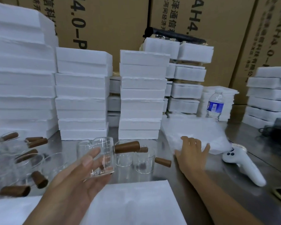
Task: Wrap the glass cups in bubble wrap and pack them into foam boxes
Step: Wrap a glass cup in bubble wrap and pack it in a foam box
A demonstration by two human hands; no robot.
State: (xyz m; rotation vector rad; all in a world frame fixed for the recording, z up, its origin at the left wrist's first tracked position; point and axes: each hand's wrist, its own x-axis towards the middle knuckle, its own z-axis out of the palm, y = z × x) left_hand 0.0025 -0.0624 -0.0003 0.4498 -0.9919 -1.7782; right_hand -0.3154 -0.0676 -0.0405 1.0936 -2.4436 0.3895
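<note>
Left of the left hand (81,181), loose glass cups (23,159) with brown handles are lying on the steel table (217,172). The left hand, palm up, is cradling one glass cup (97,156), thumb and fingers curling round it. Beyond it, foam boxes (141,95) are standing in stacks. The right hand (191,155) is resting with spread fingers on the near edge of the bubble wrap (198,132). Just right of it, a white controller (243,166) is lying.

left carton (112,21): "4.0-P" | middle carton (217,21): "AH4.", Chinese print | bottle label (215,106): unreadable
</note>
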